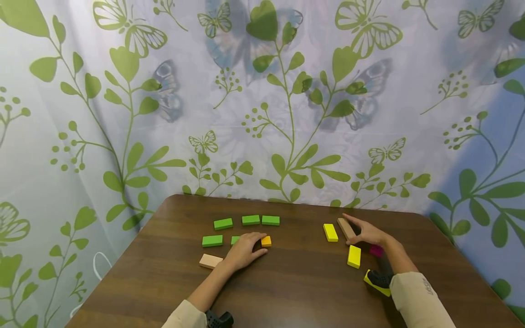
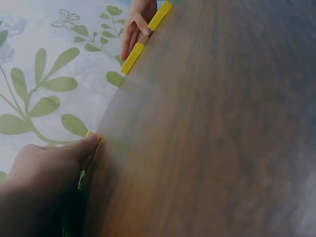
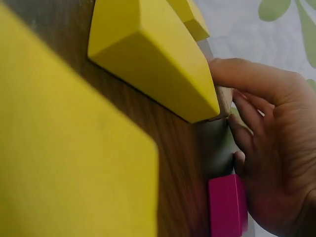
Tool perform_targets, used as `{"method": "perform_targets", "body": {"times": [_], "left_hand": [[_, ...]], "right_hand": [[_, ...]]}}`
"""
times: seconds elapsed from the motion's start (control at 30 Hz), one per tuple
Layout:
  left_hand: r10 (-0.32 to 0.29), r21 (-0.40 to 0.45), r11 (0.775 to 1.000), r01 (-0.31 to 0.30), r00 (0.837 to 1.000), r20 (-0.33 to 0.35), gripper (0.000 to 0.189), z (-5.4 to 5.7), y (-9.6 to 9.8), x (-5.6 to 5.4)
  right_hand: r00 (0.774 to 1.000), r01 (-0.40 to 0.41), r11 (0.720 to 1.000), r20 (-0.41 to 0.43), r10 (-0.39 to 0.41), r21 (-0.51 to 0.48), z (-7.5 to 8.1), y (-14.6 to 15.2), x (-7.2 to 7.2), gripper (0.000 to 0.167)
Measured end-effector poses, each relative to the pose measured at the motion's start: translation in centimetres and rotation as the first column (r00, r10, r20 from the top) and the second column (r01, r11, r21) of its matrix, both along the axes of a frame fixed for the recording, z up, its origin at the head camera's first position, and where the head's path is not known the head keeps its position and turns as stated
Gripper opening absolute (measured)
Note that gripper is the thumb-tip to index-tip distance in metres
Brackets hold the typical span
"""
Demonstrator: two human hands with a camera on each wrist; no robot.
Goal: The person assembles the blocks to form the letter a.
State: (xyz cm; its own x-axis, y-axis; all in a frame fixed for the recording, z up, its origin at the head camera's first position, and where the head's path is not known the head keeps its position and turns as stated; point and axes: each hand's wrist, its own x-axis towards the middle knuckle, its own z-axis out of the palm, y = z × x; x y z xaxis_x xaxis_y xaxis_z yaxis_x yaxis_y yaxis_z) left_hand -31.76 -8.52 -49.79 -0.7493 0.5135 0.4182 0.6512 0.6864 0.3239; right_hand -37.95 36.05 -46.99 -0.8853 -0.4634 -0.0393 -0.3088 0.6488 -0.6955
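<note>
Now the left hand (image 1: 243, 253) pinches an orange block (image 1: 267, 241) near green blocks (image 1: 251, 220), and the right hand (image 1: 369, 233) holds a wooden block (image 1: 345, 227) by its ends beside yellow blocks (image 1: 354, 257) on the worktop (image 1: 295, 287), maybe to keep it steady.

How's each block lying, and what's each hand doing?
Green rectangular blocks: flat, one partly covered
Yellow rectangular blocks: flat, one partly covered
Pale wooden block: flat, partly covered
Magenta block: partly covered in head view
Orange block: held
Tan wooden block: held
Left hand: holding orange block
Right hand: holding tan wooden block
</note>
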Motion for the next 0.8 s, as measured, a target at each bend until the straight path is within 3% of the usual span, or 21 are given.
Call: {"method": "perform_targets", "body": {"times": [0.37,0.8], "left_hand": [[0.024,0.016,1.0,-0.024,1.0,-0.006,0.04,-0.28,0.14,-0.04],[0.0,0.076,0.997,0.005,0.998,-0.058,0.037,-0.65,0.0,-0.16]], "right_hand": [[0.999,0.006,1.0,0.034,-0.006,-0.016,-0.17,-0.13,-0.13,0.096],[1.0,0.019,1.0,-0.002,-0.019,-0.016,-0.26,-0.06,0.17,0.091]]}}
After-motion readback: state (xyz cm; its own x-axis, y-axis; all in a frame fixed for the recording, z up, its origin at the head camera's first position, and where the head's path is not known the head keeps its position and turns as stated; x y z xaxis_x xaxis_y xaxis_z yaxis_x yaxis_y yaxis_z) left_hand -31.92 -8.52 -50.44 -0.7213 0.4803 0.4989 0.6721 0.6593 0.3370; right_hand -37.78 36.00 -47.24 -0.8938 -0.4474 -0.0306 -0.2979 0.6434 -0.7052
